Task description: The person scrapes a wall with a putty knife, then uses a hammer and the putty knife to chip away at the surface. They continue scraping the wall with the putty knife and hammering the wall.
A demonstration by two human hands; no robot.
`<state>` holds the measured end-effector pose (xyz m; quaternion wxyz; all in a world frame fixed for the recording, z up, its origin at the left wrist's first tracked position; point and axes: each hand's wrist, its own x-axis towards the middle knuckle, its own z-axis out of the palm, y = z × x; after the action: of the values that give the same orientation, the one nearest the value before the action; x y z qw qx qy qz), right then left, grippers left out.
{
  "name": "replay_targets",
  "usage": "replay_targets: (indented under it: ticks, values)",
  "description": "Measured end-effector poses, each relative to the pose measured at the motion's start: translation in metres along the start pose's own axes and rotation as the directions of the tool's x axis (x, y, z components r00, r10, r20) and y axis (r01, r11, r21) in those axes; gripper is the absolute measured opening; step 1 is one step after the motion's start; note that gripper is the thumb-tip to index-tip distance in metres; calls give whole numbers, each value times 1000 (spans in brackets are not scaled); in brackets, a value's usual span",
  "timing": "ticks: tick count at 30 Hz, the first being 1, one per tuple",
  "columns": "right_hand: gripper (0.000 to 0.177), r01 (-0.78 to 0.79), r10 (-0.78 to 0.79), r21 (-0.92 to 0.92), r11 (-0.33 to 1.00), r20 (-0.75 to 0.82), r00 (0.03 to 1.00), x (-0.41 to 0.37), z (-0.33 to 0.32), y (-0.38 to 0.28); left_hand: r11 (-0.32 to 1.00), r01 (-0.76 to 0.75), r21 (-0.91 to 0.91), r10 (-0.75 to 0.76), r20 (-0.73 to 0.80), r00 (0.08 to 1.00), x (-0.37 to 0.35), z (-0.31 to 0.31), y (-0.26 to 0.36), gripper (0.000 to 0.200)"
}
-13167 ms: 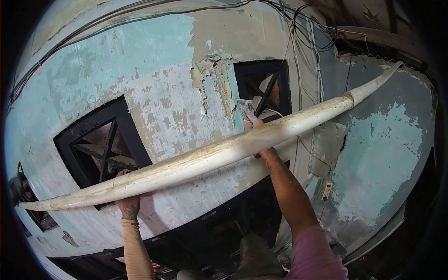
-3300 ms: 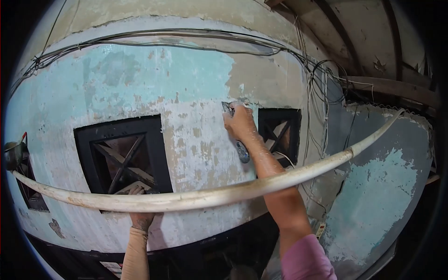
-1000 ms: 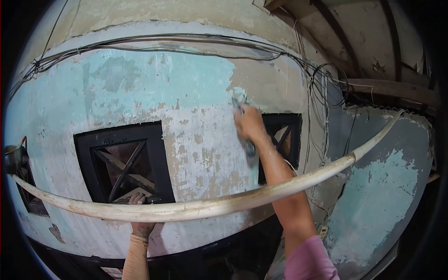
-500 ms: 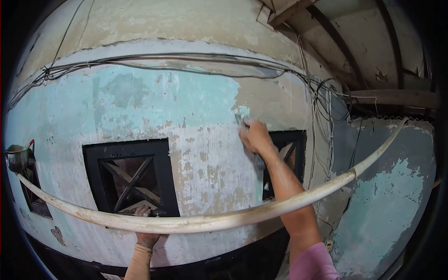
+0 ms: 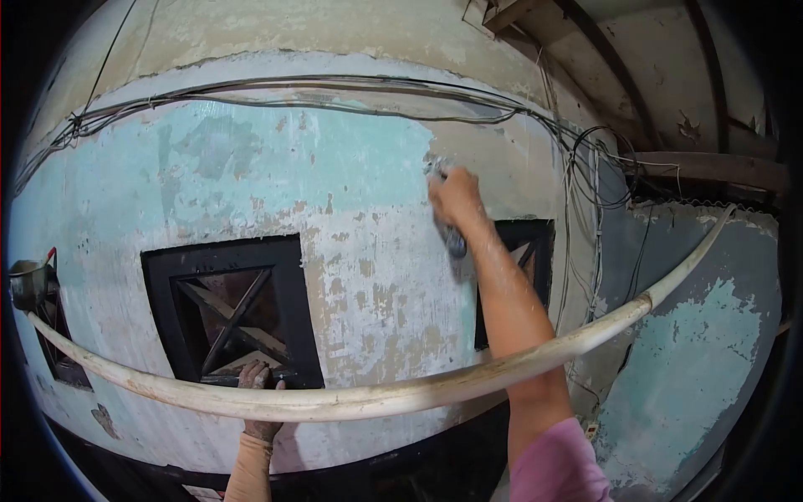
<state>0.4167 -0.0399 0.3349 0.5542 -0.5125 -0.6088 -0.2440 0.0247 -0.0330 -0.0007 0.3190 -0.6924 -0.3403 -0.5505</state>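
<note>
My right hand (image 5: 456, 199) is closed round a scraper (image 5: 452, 238), whose dark handle sticks out below the fist. Its blade end meets the wall where turquoise paint (image 5: 368, 155) borders bare grey-beige plaster (image 5: 489, 167). Lower left, my left hand (image 5: 258, 381) rests on the bottom edge of a black window frame (image 5: 305, 335), fingers pointing up and partly spread, nothing seen in them. The white pipe (image 5: 368, 402) crosses in front of the left hand and the right forearm.
Dark cables (image 5: 276, 81) run along the wall above the paint and bunch at the right. A second black window frame (image 5: 545, 251) is behind my right forearm. A metal cup (image 5: 29, 284) hangs at the far left. Roof beams (image 5: 615, 75) slope overhead at the upper right.
My right hand has moved up the wall with the scraper, and its handle now shows more clearly. My left hand stays at the window frame. The view has shifted slightly.
</note>
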Motion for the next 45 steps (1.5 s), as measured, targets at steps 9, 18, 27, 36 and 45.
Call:
replay_targets:
  ticks: [9, 18, 27, 36, 45]
  values:
    - [35, 185, -180, -57, 981, 75, 981, -32, 1, -6, 997, -58, 54, 59, -10, 998, 2, 3, -4, 38]
    - [40, 81, -84, -44, 996, -64, 994, 13, 1, 8, 1000, -26, 12, 26, 10, 1000, -1, 2, -2, 38]
    - [35, -48, 26, -152, 987, -141, 990, 81, 2, 61, 993, -55, 101, 50, 51, 997, -4, 4, -12, 46]
    - [44, 49, -45, -51, 998, 72, 996, -34, -2, 23, 1000, -12, 2, 12, -20, 1000, -1, 3, -3, 40]
    - [44, 57, -56, 27, 998, -29, 998, 27, -8, 49, 998, -44, -47, 39, -98, 994, 6, 2, 0, 33]
